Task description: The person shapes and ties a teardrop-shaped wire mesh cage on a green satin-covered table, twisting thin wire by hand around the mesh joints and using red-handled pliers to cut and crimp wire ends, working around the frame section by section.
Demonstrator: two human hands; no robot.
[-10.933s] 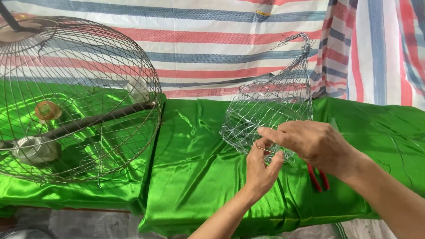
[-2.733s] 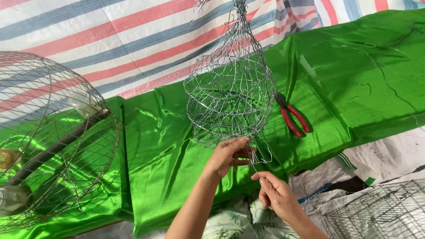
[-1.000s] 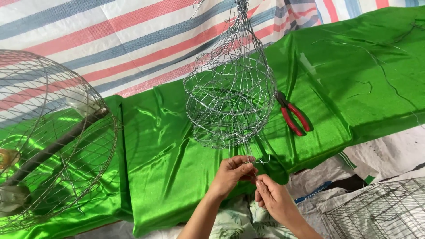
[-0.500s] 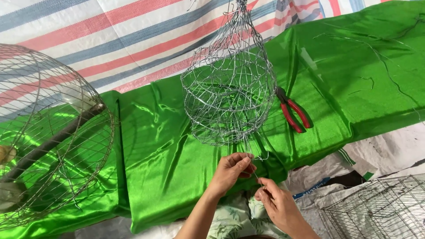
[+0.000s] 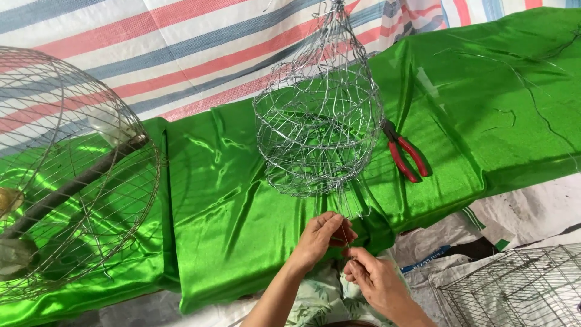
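A teardrop-shaped wire mesh cage (image 5: 319, 121) hangs above the green satin cloth (image 5: 242, 200). Thin loose wire strands trail down from its lower edge. My left hand (image 5: 321, 237) pinches those strands just below the cage. My right hand (image 5: 374, 280) sits right beside it, lower and to the right, fingers closed on the same thin wire. The two hands nearly touch. Red-handled pliers (image 5: 404, 152) lie on the cloth to the right of the cage.
A large round wire dome cage (image 5: 66, 175) with a dark perch rod stands at the left on the cloth. A flat wire mesh panel (image 5: 514, 290) lies at the bottom right. A striped tarp (image 5: 181, 54) hangs behind.
The hands have come together under the cage and stay on the trailing wire. The right hand shifted slightly lower and rightward; the view drifted a little.
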